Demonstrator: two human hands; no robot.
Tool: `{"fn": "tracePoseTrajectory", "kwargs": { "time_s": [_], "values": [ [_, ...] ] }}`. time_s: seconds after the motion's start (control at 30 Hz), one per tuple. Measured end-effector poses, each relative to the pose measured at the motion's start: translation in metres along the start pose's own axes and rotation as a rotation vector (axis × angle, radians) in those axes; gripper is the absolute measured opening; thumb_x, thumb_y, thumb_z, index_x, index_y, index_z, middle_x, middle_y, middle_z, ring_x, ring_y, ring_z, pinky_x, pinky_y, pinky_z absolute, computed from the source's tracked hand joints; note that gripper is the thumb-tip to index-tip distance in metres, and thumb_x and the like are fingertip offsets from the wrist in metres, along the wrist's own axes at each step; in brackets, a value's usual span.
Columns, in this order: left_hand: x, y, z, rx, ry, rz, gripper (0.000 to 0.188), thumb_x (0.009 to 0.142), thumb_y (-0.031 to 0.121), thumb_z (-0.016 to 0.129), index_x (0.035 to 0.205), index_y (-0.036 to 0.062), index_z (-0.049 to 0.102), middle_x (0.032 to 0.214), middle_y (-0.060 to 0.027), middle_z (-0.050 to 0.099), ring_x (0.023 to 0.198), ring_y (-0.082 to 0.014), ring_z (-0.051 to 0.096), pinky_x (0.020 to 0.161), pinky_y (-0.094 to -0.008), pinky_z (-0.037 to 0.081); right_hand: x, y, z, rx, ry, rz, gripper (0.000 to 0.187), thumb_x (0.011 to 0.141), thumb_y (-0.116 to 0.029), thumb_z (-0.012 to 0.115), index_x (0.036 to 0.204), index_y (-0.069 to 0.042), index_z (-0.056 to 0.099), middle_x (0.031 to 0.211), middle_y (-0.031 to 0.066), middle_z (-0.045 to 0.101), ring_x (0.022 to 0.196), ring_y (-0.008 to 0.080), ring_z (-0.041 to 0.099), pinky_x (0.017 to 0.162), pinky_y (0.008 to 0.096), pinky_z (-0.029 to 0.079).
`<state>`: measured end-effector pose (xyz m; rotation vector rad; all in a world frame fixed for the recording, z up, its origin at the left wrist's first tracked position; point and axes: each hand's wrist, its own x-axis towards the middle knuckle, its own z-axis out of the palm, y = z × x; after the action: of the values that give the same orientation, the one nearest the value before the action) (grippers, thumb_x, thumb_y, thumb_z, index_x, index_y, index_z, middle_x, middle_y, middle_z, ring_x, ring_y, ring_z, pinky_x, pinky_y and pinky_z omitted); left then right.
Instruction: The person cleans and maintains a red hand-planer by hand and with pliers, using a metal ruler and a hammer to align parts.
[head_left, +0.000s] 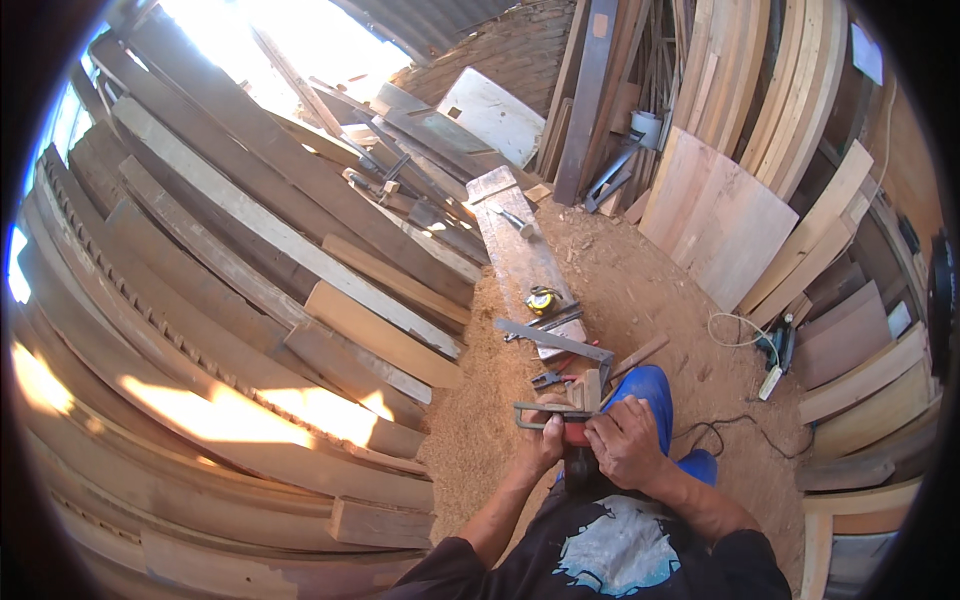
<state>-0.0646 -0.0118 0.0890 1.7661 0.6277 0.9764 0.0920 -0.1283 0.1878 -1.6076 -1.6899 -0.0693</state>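
We see both forearms come up from the lower edge, bare below dark short sleeves, and meet close together in front of the body. Our left hand (541,437) is curled into a closed grip, knuckles turned up and the wrist held straight. Our right hand (622,441) lies just beside it, palm down, fingers bent and pressed downward, with the elbow swung out wide to the right.
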Motion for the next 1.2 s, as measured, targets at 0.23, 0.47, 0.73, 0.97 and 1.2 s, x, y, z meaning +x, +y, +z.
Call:
{"fn": "tracePoseTrajectory", "kwargs": {
  "time_s": [0.23,0.47,0.73,0.97,1.2],
  "values": [
    [-0.01,0.0,-0.007,-0.048,-0.014,-0.001,0.036,0.089,0.029,0.053,0.098,-0.0026,0.066,0.092,-0.0191,0.065,0.088,-0.0331,0.064,0.081,-0.0464,0.05,0.031,0.062,-0.021,0.55,-0.024,0.636,0.017,0.095,-0.018,0.066,0.096,-0.001,0.071,0.08,0.0149,0.068,0.072,0.0291,0.067,0.07,0.045,0.052],
    [-0.005,0.018,-0.006,0.003,-0.076,-0.008,0.034,0.086,0.027,0.055,0.103,-0.0004,0.066,0.093,-0.0185,0.063,0.089,-0.0369,0.062,0.082,-0.0476,0.049,0.016,0.184,0.138,0.234,-0.684,0.459,0.026,0.091,-0.025,0.069,0.105,-0.005,0.077,0.096,0.0192,0.077,0.095,0.0342,0.074,0.087,0.0454,0.057],
    [-0.018,0.002,-0.016,0.018,-0.073,0.003,0.04,0.086,0.034,0.055,0.107,0.0016,0.067,0.098,-0.0203,0.063,0.092,-0.0387,0.06,0.082,-0.0499,0.048,0.007,0.179,0.224,-0.253,-0.891,0.302,0.025,0.085,-0.027,0.066,0.092,-0.01,0.083,0.094,0.0227,0.077,0.096,0.0401,0.075,0.083,0.0521,0.058],
    [-0.018,-0.007,-0.019,-0.026,-0.076,-0.044,0.042,0.085,0.034,0.056,0.109,0.0012,0.068,0.103,-0.0195,0.065,0.096,-0.0388,0.061,0.088,-0.0494,0.048,0.019,0.166,0.202,-0.273,-1.011,0.154,0.024,0.091,-0.026,0.065,0.094,-0.008,0.081,0.101,0.0208,0.078,0.099,0.0375,0.075,0.088,0.0504,0.056],
    [-0.021,-0.011,-0.009,-0.081,0.037,-0.039,0.052,0.087,0.044,0.056,0.104,-0.0029,0.068,0.091,-0.0165,0.066,0.086,-0.0293,0.062,0.077,-0.0443,0.049,0.008,0.187,0.215,-0.196,-0.645,0.301,0.03,0.087,-0.035,0.076,0.097,-0.007,0.069,0.101,0.0195,0.072,0.096,0.0391,0.071,0.083,0.051,0.055]
  ]
}}
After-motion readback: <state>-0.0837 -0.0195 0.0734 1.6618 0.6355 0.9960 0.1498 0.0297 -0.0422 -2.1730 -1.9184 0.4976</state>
